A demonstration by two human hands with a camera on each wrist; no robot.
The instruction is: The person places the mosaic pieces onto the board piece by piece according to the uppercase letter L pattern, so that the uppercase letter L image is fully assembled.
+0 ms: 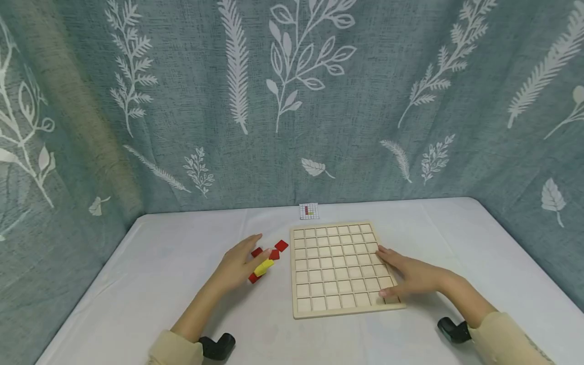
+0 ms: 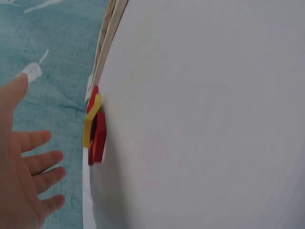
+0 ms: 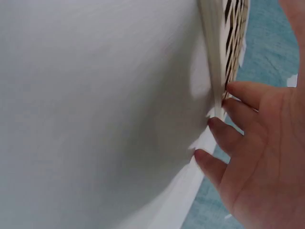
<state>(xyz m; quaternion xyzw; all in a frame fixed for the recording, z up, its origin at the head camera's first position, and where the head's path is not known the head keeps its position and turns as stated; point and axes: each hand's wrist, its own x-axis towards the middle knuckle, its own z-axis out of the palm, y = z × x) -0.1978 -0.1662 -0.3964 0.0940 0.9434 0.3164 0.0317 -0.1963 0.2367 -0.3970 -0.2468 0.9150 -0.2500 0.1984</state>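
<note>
A square wooden grid board [image 1: 349, 313] lies on the table, its cells the same pale wood. My right hand [image 1: 412, 274] rests at the board's right edge, fingers spread, with fingertips [image 3: 233, 87] right at the rim in the right wrist view. To the left of the board is a loose pile of red tiles [image 1: 281, 246] and a yellow tile [image 1: 264, 267]. Over the pile's left side my left hand [image 1: 233, 267] hovers with fingers extended, partly covering a red tile. The left wrist view shows that palm [image 2: 19, 186] holding nothing, apart from the yellow tile [image 2: 89, 126].
A small printed grid card [image 1: 309, 211] with coloured squares lies behind the board near the table's back edge. White cloth covers the table [image 1: 137, 284]. A patterned teal curtain [image 1: 292, 152] hangs around its back and sides. Black wrist mounts [image 1: 219, 347] sit below both wrists.
</note>
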